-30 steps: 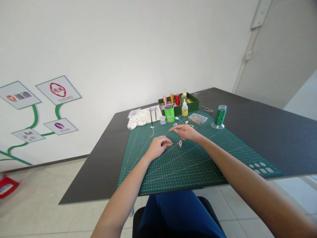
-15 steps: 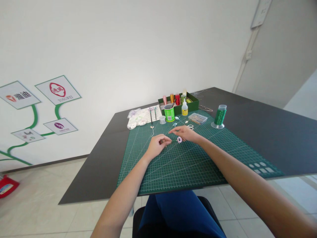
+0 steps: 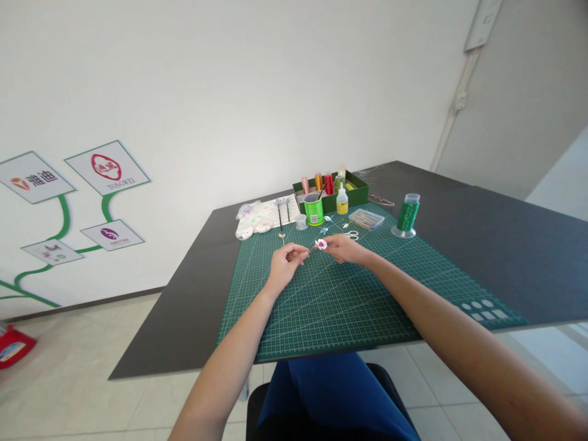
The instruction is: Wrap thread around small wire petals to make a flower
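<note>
Over the green cutting mat [image 3: 321,312], my left hand [image 3: 285,264] pinches the thin stem of a small pink flower [image 3: 321,244]. The flower head points right, toward my right hand [image 3: 345,248]. That hand's fingers are drawn together at the petals' edge; its fingertips are partly hidden by the flower. White-handled scissors [image 3: 351,235] lie just behind my right hand. Beyond my left hand a small wired piece [image 3: 282,236] rests on the mat. Small pale leaf-like pieces [image 3: 324,230] lie past both hands.
At the back stand a green can [image 3: 314,211], a glue bottle [image 3: 342,201] and a green box [image 3: 362,191] of thread spools. A clear case [image 3: 366,218] and a green thread spool [image 3: 408,215] are on the right. White bundles [image 3: 250,226] lie back left.
The pink flower has turned and moved up and left, so its petals now face more upward. My right hand's outstretched fingers have come down and drawn in at the flower.
</note>
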